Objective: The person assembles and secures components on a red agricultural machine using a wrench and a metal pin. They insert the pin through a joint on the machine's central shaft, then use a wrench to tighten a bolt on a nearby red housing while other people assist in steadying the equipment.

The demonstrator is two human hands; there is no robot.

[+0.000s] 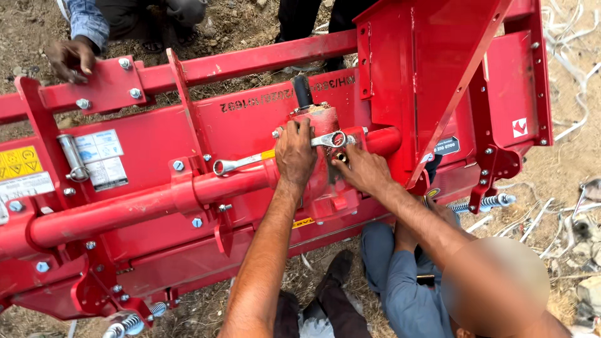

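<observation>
Outdoors in flat daylight, the ground [250, 25] is dry brown dirt strewn with small stones and bits of dead grass. Pale, tangled strips [573, 59] (plastic or wire, hard to tell which) lie scattered over the soil at the right edge, with a few grey rocks [588, 291] near the lower corner.

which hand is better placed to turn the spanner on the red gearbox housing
Likely the left. The left hand already lies over the spanner, fingers wrapped on its shank against the gearbox housing. The right hand is out of view. A co-worker's hand sits beside the spanner's far end.
</observation>
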